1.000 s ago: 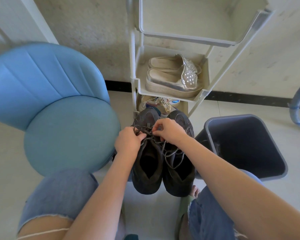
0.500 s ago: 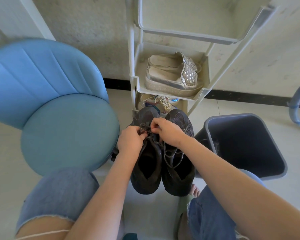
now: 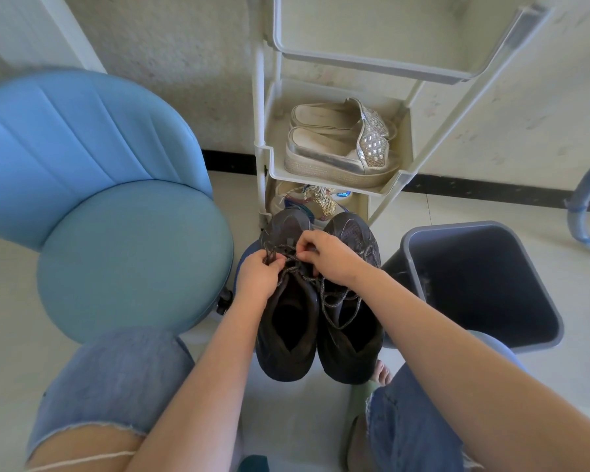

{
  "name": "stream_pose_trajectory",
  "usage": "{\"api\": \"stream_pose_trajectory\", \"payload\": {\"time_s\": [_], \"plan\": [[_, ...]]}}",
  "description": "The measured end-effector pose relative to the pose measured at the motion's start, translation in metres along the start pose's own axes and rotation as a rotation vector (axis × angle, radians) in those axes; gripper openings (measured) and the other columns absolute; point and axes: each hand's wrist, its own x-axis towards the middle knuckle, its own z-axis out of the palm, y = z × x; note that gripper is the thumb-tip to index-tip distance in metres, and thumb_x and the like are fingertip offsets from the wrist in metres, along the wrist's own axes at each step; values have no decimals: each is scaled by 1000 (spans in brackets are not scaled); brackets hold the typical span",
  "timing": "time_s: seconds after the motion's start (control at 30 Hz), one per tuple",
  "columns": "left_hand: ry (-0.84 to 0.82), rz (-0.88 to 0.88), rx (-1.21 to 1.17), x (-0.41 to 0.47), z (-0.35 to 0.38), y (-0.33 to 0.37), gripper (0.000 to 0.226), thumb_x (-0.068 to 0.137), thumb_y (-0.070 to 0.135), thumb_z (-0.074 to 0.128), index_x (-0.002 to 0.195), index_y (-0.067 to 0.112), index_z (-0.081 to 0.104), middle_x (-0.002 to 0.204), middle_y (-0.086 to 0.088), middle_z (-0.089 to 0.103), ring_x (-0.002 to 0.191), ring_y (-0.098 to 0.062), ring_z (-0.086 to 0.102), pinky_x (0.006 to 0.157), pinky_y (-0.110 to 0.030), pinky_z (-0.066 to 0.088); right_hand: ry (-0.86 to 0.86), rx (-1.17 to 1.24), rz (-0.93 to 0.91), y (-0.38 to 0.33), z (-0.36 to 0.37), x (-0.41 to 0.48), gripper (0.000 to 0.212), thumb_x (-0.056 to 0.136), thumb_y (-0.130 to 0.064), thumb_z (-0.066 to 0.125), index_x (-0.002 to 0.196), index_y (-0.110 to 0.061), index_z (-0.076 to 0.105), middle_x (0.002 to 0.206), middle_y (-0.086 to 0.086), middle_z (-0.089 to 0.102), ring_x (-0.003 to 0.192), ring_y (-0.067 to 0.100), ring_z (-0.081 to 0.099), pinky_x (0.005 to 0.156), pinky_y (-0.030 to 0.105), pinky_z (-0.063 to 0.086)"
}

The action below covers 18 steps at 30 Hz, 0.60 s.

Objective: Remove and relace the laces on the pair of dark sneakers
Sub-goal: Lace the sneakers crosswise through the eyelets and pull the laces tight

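One wide-angle head-worn view — facing forward and steeply down, close over the pair of dark mesh sneakers (image 3: 286, 362), speckled cream wall (image 3: 170, 80) at top.

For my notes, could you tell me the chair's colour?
The chair is light blue; head view shows it.

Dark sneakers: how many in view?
2. Left sneaker, its lace pinched by left hand and right hand; right sneaker beside it, next to the grey bin. No others seen.
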Motion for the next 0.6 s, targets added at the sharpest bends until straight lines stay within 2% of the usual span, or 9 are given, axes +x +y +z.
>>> {"api": "stream_pose_trajectory", "payload": {"time_s": [0.1,0.2,0.3,0.4,0.5,0.6], "plan": [[102,-16,-58,4,-4,-2,18,96,17,51,83,19,63,96,-8,66,98,-31,61,86,-42,48,8,-2,14,1,-2,0,9,97,-12,50,91,-17,54,98,1,57,74,14,54,78,32,48],[130,48,161,5,-8,-3,15,94,20,55,93,18,69,91,-2,64,91,-25,59,76,-33,45,17,28,5,2,-4,-1,7,96,-11,52,93,-16,57,96,2,59,69,13,56,72,28,49],[83,82,254,3,-7,-3,15,90,24,61,79,16,67,82,-6,64,86,-28,59,72,-35,45,9,30,-5,2,-5,-1,10,94,-8,56,96,-15,62,97,2,59,68,10,54,73,26,50],[63,84,224,3,-8,-2,19,88,26,64,73,15,64,77,-8,65,84,-29,62,72,-37,46,33,19,11,3,-5,1,11,92,-8,58,95,-15,65,101,4,63,69,7,55,79,29,52],[47,103,217,3,-11,1,24,87,26,65,70,10,62,74,-10,62,82,-32,62,69,-34,44,126,70,31,3,-11,2,10,94,-16,58,94,-10,66,96,2,66,60,6,57,72,22,50],[0,113,280,1,-10,3,14,86,27,66,76,16,67,81,-7,67,85,-27,62,74,-33,46,64,62,44,0,-13,0,21,89,-30,66,92,-9,69,80,-1,65,63,6,56,69,21,47]]}}
